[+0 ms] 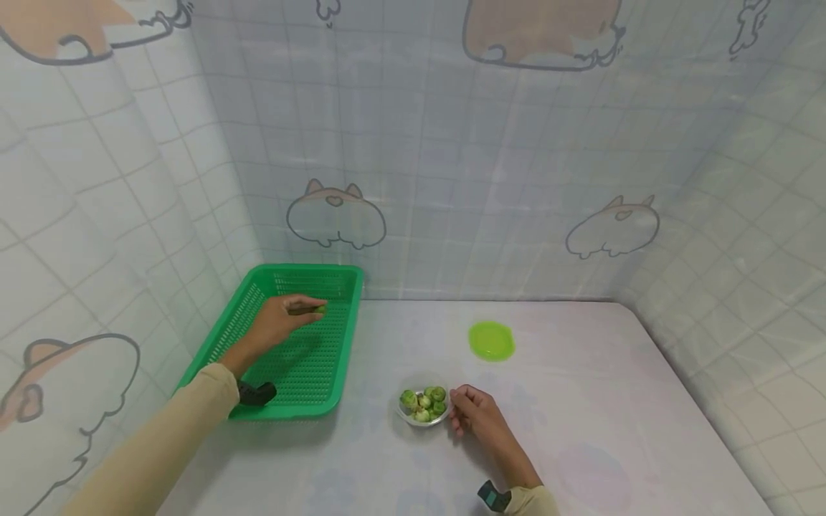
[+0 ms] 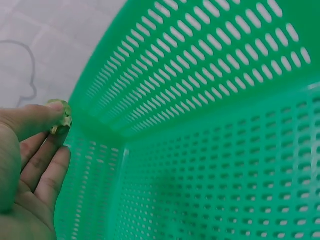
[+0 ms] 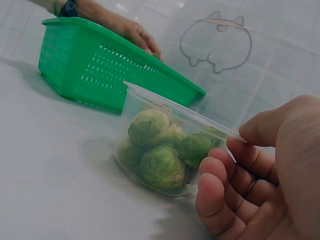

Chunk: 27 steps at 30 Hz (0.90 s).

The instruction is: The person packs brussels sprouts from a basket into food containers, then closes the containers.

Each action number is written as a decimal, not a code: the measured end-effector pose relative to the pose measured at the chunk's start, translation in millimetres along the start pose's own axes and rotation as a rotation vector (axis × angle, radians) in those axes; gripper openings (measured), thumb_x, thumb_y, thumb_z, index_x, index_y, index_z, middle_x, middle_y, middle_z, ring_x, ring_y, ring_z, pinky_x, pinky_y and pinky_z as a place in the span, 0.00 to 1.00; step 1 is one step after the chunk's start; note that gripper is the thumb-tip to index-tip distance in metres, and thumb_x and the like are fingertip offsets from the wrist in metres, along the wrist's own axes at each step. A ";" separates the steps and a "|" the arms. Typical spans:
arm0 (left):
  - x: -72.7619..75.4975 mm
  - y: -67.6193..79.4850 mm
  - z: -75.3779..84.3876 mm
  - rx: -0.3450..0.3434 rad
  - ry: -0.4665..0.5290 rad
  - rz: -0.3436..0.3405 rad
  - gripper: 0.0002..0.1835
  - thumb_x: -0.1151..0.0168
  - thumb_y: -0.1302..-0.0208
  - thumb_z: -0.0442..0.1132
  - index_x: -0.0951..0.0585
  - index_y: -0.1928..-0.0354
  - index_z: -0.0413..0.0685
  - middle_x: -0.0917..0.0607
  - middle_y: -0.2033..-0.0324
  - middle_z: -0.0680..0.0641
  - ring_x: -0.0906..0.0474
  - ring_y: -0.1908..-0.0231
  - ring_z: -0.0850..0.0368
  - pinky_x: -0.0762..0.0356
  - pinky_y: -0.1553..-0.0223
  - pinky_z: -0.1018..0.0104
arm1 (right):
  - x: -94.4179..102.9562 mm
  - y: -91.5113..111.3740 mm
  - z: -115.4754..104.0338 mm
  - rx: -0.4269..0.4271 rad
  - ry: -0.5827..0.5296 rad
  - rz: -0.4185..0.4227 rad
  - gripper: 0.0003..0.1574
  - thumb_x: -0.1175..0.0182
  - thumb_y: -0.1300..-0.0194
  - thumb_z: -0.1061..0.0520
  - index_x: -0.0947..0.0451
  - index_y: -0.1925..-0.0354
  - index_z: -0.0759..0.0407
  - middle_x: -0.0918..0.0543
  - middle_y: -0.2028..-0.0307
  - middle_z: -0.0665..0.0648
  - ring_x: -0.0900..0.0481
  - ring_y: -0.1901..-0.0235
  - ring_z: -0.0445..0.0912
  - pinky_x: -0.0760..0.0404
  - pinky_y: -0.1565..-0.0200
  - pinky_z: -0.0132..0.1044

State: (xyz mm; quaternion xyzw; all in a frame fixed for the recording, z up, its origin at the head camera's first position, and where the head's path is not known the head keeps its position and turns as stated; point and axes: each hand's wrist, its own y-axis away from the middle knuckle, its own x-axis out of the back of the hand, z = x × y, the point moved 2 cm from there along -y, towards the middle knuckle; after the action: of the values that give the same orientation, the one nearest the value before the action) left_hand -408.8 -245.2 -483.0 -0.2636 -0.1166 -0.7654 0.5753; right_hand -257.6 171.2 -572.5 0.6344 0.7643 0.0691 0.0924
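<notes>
Over the green basket (image 1: 345,373), my left hand (image 1: 280,319) pinches a Brussels sprout (image 2: 61,117) between thumb and fingertips. In the left wrist view the sprout is mostly covered by the thumb, and the part of the basket's perforated floor that shows holds nothing. My right hand (image 1: 477,416) grips the rim of a small clear plastic tub (image 3: 167,102), thumb on top and fingers beneath. Several Brussels sprouts (image 3: 162,167) fill the tub, which stands on the table to the right of the basket.
A flat lime-green lid (image 1: 492,341) lies on the white table (image 1: 581,401), behind and to the right of the tub. Patterned sheets (image 1: 452,179) hang as walls at the back and both sides, with the basket close to the left one.
</notes>
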 end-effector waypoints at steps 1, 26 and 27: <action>-0.5 1.1 2.7 -0.004 0.012 -0.001 0.17 0.31 0.34 0.49 0.16 0.43 0.62 0.13 0.48 0.52 0.17 0.47 0.59 0.18 0.45 0.54 | -0.1 0.0 -0.1 0.000 0.000 0.000 0.22 0.42 0.25 0.47 0.27 0.60 0.67 0.19 0.72 0.53 0.24 0.77 0.42 0.22 0.75 0.31; -68.3 7.7 79.6 -0.178 0.200 -0.224 0.16 0.31 0.33 0.42 0.15 0.44 0.56 0.13 0.48 0.50 0.15 0.50 0.55 0.15 0.50 0.58 | -1.4 2.3 -2.4 -0.009 -0.003 0.006 0.20 0.41 0.26 0.47 0.27 0.63 0.64 0.20 0.72 0.53 0.25 0.78 0.43 0.21 0.74 0.33; -72.6 8.0 83.0 -0.185 0.207 -0.236 0.16 0.31 0.33 0.42 0.15 0.44 0.56 0.13 0.48 0.50 0.15 0.50 0.54 0.15 0.50 0.58 | -1.3 2.3 -2.4 -0.008 -0.003 0.005 0.21 0.41 0.26 0.47 0.27 0.63 0.64 0.20 0.72 0.53 0.25 0.78 0.43 0.21 0.74 0.33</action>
State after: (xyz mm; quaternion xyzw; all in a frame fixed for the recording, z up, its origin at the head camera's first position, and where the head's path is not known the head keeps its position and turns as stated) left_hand -364.4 -148.2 -453.8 -0.2198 -0.0160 -0.8582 0.4636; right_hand -255.7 170.4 -569.6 0.6361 0.7623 0.0713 0.0961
